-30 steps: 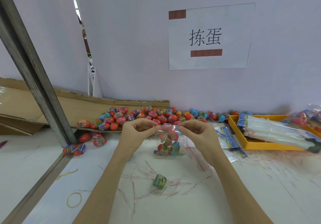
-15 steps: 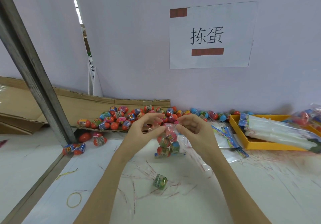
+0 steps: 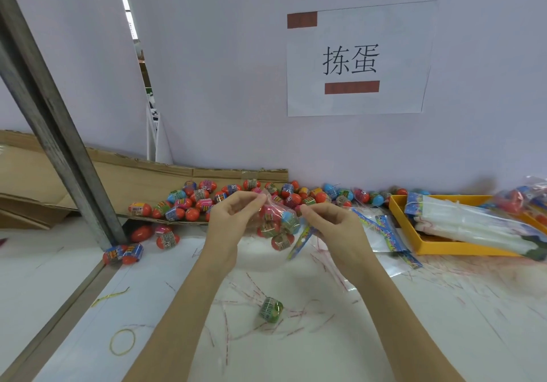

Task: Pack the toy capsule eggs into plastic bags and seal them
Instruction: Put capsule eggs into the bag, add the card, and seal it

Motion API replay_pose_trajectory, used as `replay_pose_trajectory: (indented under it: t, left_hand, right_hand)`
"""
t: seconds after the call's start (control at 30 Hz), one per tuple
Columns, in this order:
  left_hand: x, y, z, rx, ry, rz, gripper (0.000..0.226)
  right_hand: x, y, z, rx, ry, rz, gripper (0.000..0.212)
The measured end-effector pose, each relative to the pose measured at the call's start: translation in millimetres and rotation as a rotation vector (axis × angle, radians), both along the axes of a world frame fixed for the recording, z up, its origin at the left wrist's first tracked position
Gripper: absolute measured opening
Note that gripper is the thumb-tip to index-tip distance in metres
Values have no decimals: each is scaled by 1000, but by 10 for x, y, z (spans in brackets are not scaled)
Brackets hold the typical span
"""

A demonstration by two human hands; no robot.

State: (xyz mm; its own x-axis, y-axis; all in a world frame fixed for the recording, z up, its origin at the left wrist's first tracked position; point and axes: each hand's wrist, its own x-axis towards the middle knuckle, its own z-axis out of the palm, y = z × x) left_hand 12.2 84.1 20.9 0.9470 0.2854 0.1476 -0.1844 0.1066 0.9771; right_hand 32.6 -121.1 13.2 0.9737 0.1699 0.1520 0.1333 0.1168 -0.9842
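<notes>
Since the earlier frame, filled bag [image 3: 276, 224] rose; left hand [image 3: 233, 218] and right hand [image 3: 331, 224] pinched its mouth. Sealing appeared unfinished; many loose eggs [image 3: 207, 198] remained far left.

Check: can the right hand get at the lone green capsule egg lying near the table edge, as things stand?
Probably not yet. The path to the green capsule egg is open, with only thin strips around it, but the right hand is pinching the bag of eggs with the left hand.

Bagging eggs over the tabletop [image 3: 444, 337]
Both hands, left hand [image 3: 229, 221] and right hand [image 3: 334, 227], pinch the egg-filled plastic bag [image 3: 278, 224]; loose eggs [image 3: 207, 196] piled along the back edge.
</notes>
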Motion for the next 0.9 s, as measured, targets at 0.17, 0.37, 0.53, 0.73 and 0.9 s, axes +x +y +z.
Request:
replay_pose_trajectory:
  t: [0.17, 0.37, 0.53, 0.73, 0.9]
  left_hand:
    - [1, 95, 11, -140, 34, 22, 18]
    - [-15, 79, 29, -118, 13, -44, 18]
    - [-15, 14, 8, -135, 5, -5, 16]
    - [15, -160, -49, -195, 70, 46, 11]
    - [0, -127, -46, -97, 109, -56, 24]
  right_hand:
    - [17, -13, 13, 5, -20, -85, 25]
    - [-6, 33, 6, -81, -65, -6, 14]
    - [8, 59, -12, -101, -112, -134, 9]
    - [-17, 188, -32, -87, -189, -339, 9]
    - [18, 114, -46, -85, -164, -271, 7]
